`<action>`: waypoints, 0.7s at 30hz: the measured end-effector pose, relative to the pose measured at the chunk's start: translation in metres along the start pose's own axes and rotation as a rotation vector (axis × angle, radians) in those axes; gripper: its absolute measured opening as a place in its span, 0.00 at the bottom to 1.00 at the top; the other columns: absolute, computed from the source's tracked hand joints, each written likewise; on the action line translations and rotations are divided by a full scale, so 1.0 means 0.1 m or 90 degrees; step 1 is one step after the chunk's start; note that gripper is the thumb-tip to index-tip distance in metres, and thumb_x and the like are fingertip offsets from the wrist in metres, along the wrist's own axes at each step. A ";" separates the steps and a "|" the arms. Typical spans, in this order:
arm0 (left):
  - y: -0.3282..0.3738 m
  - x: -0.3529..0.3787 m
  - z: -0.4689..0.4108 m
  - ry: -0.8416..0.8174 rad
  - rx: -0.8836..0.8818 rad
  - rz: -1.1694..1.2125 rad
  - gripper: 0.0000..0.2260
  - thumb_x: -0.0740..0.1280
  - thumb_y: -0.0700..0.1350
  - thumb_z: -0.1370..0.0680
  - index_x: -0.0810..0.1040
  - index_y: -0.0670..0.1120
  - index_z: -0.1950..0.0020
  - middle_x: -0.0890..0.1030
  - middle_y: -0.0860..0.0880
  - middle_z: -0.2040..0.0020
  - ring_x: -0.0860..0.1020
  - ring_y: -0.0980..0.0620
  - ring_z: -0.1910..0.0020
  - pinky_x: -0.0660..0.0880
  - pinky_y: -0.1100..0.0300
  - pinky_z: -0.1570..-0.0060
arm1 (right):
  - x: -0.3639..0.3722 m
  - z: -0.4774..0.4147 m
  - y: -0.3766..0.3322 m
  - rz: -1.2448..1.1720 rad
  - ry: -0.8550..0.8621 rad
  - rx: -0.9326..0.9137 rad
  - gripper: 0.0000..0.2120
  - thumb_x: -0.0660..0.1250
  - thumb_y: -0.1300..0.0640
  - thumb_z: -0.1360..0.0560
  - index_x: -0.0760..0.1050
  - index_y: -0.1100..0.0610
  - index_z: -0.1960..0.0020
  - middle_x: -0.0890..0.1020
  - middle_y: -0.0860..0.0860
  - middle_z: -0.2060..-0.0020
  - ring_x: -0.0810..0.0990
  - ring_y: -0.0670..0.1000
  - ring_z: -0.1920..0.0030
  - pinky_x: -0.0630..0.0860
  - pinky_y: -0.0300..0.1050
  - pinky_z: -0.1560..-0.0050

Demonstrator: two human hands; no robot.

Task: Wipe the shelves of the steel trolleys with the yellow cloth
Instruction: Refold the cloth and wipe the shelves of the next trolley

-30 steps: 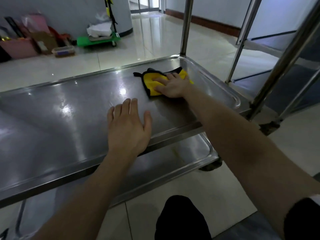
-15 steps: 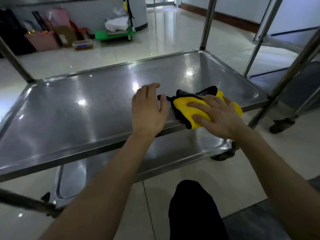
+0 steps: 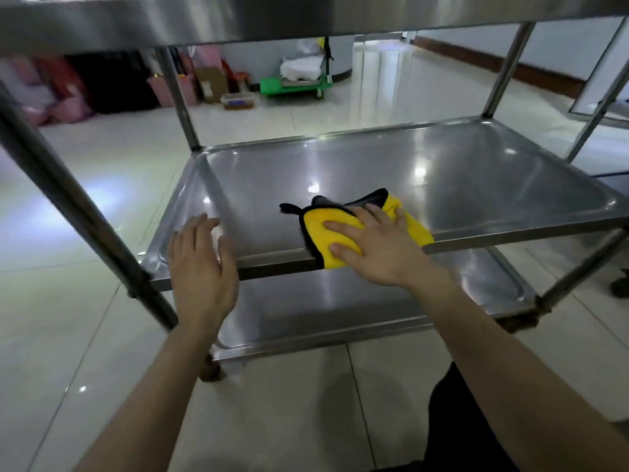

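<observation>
The brushed stainless-steel trolley [image 3: 238, 15] has three flat rectangular shelves carried on round tubular steel posts [image 3: 78, 212]. It stands on a floor of glossy pale tiles [image 3: 85, 335]. The middle shelf [image 3: 459, 172] is a shallow tray with a raised rolled rim and rounded corners; its surface is smooth and shows bright reflections. The lower shelf [image 3: 340, 311] has the same form.

The right hand [image 3: 377, 247] lies palm-down with straight, slightly spread fingers, pressing on the yellow cloth [image 3: 316, 226]. The left hand [image 3: 200, 264] is flat, fingers straight and close together, over the front rim near the left corner; its fingertips are blurred, so contact cannot be confirmed.

The cloth is soft, plush, crumpled, with black edging. It sits on the middle shelf at the front rim, one fold overhanging the edge.
</observation>
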State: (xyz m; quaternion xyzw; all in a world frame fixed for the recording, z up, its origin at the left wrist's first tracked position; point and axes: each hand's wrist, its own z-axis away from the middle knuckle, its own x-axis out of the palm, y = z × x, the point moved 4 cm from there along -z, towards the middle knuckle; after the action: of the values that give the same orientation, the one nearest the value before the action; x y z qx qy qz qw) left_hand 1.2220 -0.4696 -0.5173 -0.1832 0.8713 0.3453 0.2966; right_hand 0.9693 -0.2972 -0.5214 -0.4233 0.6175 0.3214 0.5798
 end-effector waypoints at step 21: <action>-1.27 -0.58 0.41 0.042 -0.170 0.098 0.14 0.64 0.47 0.13 0.80 0.49 0.28 0.74 0.50 0.53 0.75 0.48 0.53 0.76 0.49 0.50 | 0.22 -1.40 -2.15 -0.018 -0.171 -0.092 0.37 0.42 0.19 0.27 0.49 0.25 0.20 0.50 0.48 0.13 0.46 0.59 0.14 0.39 0.79 0.23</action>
State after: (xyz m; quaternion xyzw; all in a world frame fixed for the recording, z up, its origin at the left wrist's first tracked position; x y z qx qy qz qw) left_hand 1.3481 -0.5220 -0.5662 -0.1653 0.8382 0.4738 0.2133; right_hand 1.1003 -0.5188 -0.5057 -0.4262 0.5036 0.4105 0.6295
